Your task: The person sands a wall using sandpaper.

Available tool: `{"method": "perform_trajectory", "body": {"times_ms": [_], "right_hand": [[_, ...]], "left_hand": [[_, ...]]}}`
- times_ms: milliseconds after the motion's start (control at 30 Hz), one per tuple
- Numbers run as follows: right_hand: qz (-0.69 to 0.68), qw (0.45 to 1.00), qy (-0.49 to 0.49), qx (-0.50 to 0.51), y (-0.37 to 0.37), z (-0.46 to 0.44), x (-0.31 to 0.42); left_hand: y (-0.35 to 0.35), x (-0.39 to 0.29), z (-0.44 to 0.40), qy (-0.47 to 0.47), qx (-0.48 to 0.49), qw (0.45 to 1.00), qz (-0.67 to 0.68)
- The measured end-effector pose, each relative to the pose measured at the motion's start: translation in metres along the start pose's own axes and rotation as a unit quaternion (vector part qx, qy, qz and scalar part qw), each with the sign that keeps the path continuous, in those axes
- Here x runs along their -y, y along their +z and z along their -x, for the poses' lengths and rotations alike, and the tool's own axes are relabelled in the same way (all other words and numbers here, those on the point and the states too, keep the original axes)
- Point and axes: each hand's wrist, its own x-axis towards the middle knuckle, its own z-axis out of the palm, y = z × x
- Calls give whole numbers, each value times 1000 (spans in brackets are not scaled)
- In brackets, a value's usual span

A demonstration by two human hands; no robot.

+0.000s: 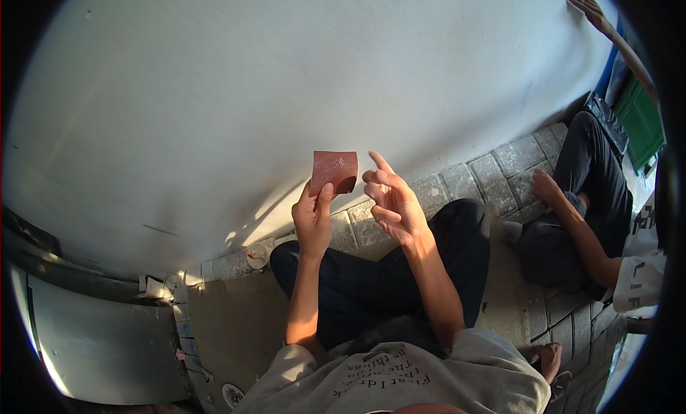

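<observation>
A reddish-brown square sheet (333,169), with pale dusty marks on its face, is pinched at its lower edge by my left hand (313,214), thumb in front. The sheet stands upright and curls slightly at its lower right. Just right of it, apart from the sheet, my right hand (393,203) is raised with the index finger stretched out and the other fingers loosely bent; nothing shows in it. Beyond both hands rises a smooth whitish wall (236,78).
To the right a co-worker sits in dark trousers (597,164), one hand (589,10) against the wall. Grey paving bricks (518,155) run along the wall's foot. A metallic panel (107,335) lies at lower left, and a small cup (257,255) stands near my knee.
</observation>
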Motion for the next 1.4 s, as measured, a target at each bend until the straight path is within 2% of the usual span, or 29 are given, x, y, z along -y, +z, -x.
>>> {"method": "perform_trajectory", "body": {"times_ms": [33,67,133,167,233,267,300,367,433,467,533,633,733,800,833,867,1033,1100,1233,1333,1400], "right_hand": [[-20,998,1,-59,9,1,0],[-21,998,2,-60,9,1,1],[-76,997,-3,14,4,3,7],[-76,997,2,16,1,3,10],[-87,995,-34,38,-14,2,19],[-99,993,-32,53,-24,1,25],[-82,995,-33,49,-34,2,31],[-36,998,-41,17,-61,3,42],[-18,997,-53,-47,-84,8,52],[-13,997,-63,-52,-104,11,58],[-15,993,-91,-70,-141,16,73],[-26,978,-157,-134,-176,34,103],[-59,976,-179,-110,-202,50,124],[-199,964,-175,-27,-202,57,130],[-197,965,-169,-25,-203,58,131],[-199,964,-174,-23,-204,57,131],[-192,963,-190,-13,-209,55,131],[-187,963,-193,-11,-208,53,130],[-173,964,-200,-24,-208,54,130],[-169,967,-191,-2,-207,54,130],[-167,966,-198,-13,-208,54,131]], "left_hand": [[-1,0,0,12,2,1000,-18],[-3,1,-1,12,2,1000,-18],[-9,5,-2,15,2,999,-43],[-18,4,-4,16,-3,999,-45],[-40,-7,-12,19,-31,970,-240],[-50,-17,-20,88,-85,950,-286],[-59,-38,-34,157,-138,920,-331],[-92,-69,-69,311,-234,795,-465],[-120,-97,-99,379,-299,692,-536],[-134,-105,-115,381,-307,686,-539],[-155,-120,-139,396,-305,605,-620],[-161,-119,-157,379,-274,607,-642],[-160,-103,-164,385,-264,593,-656],[-160,-97,-165,399,-275,576,-659],[-160,-94,-165,414,-279,561,-660],[-158,-90,-166,406,-283,575,-651],[-161,-83,-174,427,-294,569,-638],[-162,-82,-175,434,-277,542,-664],[-168,-84,-173,440,-271,529,-673],[-170,-80,-167,460,-228,515,-687],[-183,-85,-162,428,-264,524,-688]]}}
